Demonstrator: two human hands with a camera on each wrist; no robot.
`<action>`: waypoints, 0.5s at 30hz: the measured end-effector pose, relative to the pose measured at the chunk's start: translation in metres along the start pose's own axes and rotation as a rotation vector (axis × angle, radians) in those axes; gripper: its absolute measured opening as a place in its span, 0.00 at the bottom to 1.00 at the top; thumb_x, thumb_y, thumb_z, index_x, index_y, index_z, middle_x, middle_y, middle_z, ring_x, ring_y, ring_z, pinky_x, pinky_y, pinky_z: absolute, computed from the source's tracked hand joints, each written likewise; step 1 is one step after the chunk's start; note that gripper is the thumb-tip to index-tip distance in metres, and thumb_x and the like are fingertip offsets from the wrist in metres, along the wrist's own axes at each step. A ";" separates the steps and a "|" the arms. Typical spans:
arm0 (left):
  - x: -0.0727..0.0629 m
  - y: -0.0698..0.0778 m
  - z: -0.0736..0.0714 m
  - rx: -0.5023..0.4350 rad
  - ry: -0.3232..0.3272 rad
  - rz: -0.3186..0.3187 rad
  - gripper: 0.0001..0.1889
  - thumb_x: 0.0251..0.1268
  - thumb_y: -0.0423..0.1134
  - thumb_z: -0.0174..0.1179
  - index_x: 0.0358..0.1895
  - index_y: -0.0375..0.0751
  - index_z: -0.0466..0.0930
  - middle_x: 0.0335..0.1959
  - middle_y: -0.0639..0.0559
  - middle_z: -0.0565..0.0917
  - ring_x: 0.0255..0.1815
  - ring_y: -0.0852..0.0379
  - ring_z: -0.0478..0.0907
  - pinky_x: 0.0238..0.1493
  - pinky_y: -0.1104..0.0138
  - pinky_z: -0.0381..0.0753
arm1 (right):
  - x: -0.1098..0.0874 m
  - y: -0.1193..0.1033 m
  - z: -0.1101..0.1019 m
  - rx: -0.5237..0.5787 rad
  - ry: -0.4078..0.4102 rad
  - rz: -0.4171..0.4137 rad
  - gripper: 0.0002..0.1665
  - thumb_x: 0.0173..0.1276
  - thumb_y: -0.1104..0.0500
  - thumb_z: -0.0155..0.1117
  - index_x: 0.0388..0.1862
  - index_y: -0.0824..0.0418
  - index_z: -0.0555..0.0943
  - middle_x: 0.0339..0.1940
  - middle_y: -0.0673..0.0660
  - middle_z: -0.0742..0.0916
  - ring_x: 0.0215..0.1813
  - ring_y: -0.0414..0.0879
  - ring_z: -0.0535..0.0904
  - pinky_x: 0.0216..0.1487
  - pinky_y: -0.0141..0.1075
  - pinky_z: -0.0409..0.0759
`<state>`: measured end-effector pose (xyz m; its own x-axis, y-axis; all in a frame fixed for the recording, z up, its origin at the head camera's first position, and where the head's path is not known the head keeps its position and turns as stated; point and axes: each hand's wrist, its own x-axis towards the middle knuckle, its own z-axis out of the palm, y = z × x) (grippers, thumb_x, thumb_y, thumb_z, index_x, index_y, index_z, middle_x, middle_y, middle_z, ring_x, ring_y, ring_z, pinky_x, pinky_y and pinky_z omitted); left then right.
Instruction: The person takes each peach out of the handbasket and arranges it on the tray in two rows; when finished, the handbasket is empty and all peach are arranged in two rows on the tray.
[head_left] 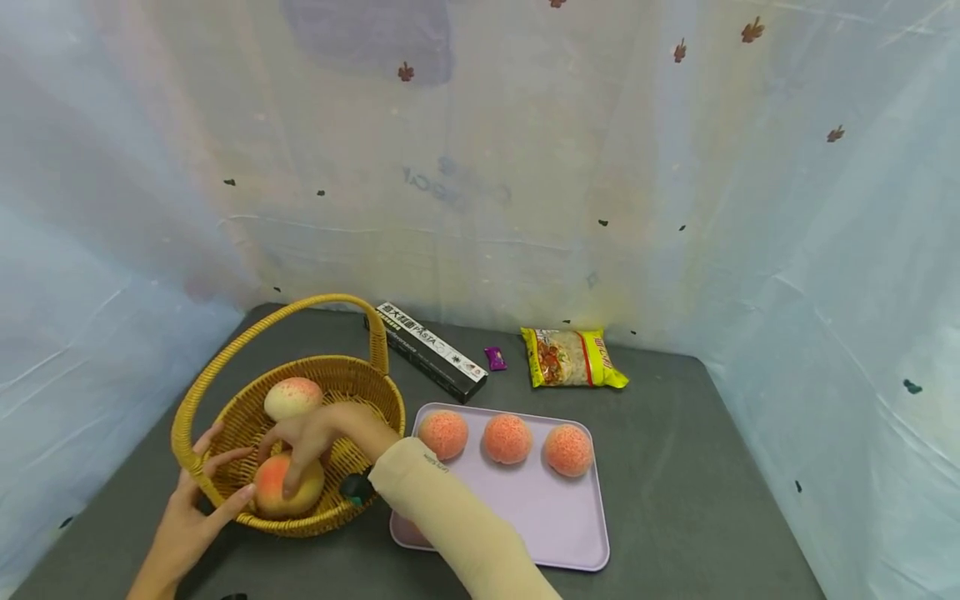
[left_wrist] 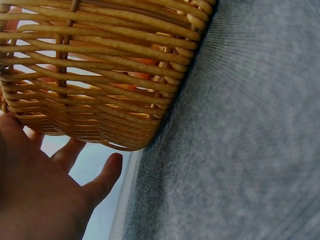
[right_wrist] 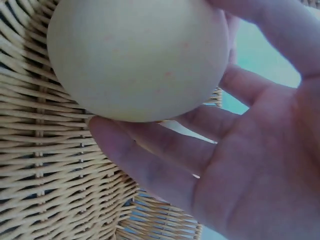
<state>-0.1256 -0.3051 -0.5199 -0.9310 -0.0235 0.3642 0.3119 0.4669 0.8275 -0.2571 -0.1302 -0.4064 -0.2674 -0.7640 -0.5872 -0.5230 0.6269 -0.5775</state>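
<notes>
A yellow wicker basket (head_left: 330, 367) with a tall arched handle stands on the left, tilted toward me in view. My left hand (head_left: 191, 508) holds its left rim near the foot of the handle, its lower fingers spread along the outside weave (left_wrist: 95, 107) in the left wrist view. Down inside the basket, my right hand (head_left: 307, 437) grips a yellow-red peach (head_left: 281, 492), thumb on one side and fingers on the other. From the right wrist, that peach (right_wrist: 140, 60) shows its pale side. A second, pale pink peach (head_left: 292, 397) lies farther back in the basket.
A lilac tray (head_left: 555, 525) right of the basket bears several pink peaches (head_left: 507, 439), one partly behind my right sleeve. Behind are a black pasta box (head_left: 427, 350), a small purple packet (head_left: 496, 358) and a yellow noodle bag (head_left: 572, 358). Pale sheeting encloses the grey table.
</notes>
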 end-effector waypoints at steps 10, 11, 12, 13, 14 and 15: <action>0.001 -0.001 0.000 -0.018 0.006 0.017 0.26 0.67 0.21 0.59 0.68 0.29 0.70 0.82 0.49 0.41 0.78 0.63 0.37 0.56 0.78 0.52 | -0.032 0.001 -0.015 -0.144 0.085 -0.169 0.40 0.61 0.51 0.75 0.72 0.50 0.71 0.60 0.39 0.75 0.57 0.28 0.69 0.52 0.20 0.65; 0.001 -0.002 0.000 -0.017 0.007 0.019 0.26 0.67 0.21 0.59 0.68 0.29 0.70 0.82 0.49 0.41 0.78 0.63 0.37 0.57 0.79 0.52 | -0.038 0.002 -0.016 -0.140 0.094 -0.196 0.40 0.61 0.51 0.75 0.72 0.51 0.71 0.60 0.40 0.75 0.57 0.28 0.69 0.53 0.20 0.65; 0.001 -0.002 0.001 -0.014 0.009 0.019 0.26 0.66 0.21 0.59 0.68 0.28 0.70 0.82 0.49 0.41 0.78 0.63 0.37 0.57 0.79 0.52 | -0.044 0.004 -0.017 -0.132 0.103 -0.228 0.40 0.62 0.52 0.74 0.72 0.52 0.71 0.60 0.41 0.75 0.56 0.28 0.69 0.53 0.20 0.66; 0.001 -0.002 0.001 -0.013 0.009 0.018 0.26 0.67 0.21 0.59 0.68 0.28 0.70 0.82 0.49 0.41 0.78 0.63 0.36 0.58 0.79 0.52 | -0.050 0.006 -0.018 -0.118 0.111 -0.262 0.39 0.62 0.53 0.74 0.72 0.54 0.71 0.61 0.42 0.76 0.56 0.28 0.70 0.54 0.21 0.66; 0.001 -0.002 0.001 -0.012 0.011 0.014 0.26 0.67 0.22 0.59 0.68 0.29 0.70 0.82 0.50 0.41 0.78 0.63 0.36 0.59 0.78 0.51 | -0.056 0.008 -0.018 -0.107 0.120 -0.300 0.39 0.63 0.54 0.73 0.72 0.56 0.72 0.61 0.43 0.76 0.56 0.29 0.70 0.55 0.21 0.66; 0.001 -0.003 0.000 -0.007 0.013 0.013 0.26 0.67 0.22 0.59 0.68 0.28 0.70 0.82 0.50 0.41 0.79 0.63 0.36 0.58 0.79 0.51 | -0.061 0.011 -0.018 -0.089 0.127 -0.335 0.38 0.63 0.55 0.73 0.71 0.57 0.72 0.61 0.44 0.76 0.56 0.29 0.70 0.55 0.21 0.67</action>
<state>-0.1270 -0.3059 -0.5220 -0.9244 -0.0295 0.3804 0.3251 0.4608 0.8258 -0.2610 -0.0796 -0.3663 -0.1648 -0.9410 -0.2955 -0.6656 0.3272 -0.6707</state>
